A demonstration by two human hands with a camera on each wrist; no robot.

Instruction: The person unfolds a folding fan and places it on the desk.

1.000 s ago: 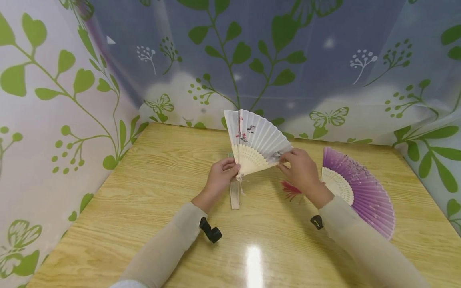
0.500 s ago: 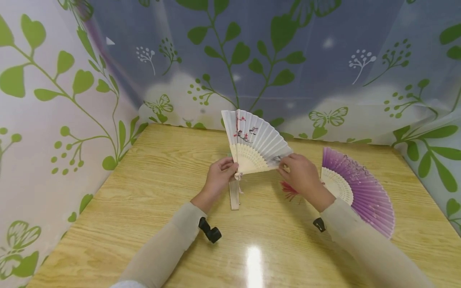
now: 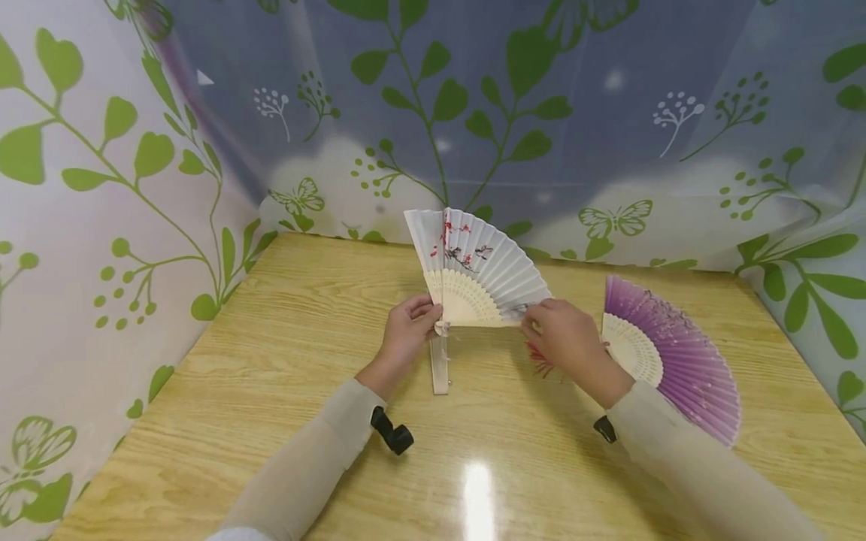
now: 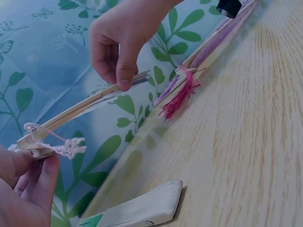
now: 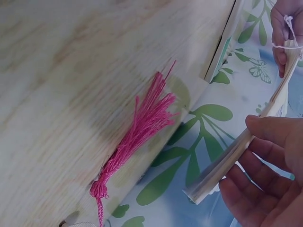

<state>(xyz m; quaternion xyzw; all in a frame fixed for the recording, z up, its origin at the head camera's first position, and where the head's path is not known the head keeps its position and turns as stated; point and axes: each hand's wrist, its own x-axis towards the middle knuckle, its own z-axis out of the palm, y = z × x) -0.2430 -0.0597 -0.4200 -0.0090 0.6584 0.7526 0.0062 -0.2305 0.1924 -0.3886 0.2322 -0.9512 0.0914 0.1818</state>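
A white folding fan [image 3: 497, 259] with red blossoms and pale pierced ribs is spread partway, held up above the table. My left hand [image 3: 407, 330] pinches it near the pivot, where a whitish cord [image 4: 57, 144] dangles. At the fan's right edge my right hand [image 3: 564, 334] grips the outer rib between thumb and fingers, as the right wrist view shows with the thumb [image 5: 267, 127] on top. Beneath the left hand lies a closed folding fan [image 3: 440, 368], its upper part hidden by the hand and the white fan.
A purple folding fan [image 3: 683, 353] lies spread on the wooden table [image 3: 271, 391] at the right, partly behind the right forearm. Its pink-red tassel [image 5: 142, 123] rests beside it. Patterned cloth [image 3: 473, 98] stands along the back and sides.
The white fan has spread somewhat wider. My right hand has moved slightly down with the outer rib, and my left hand has shifted a little left with the fan's left edge.
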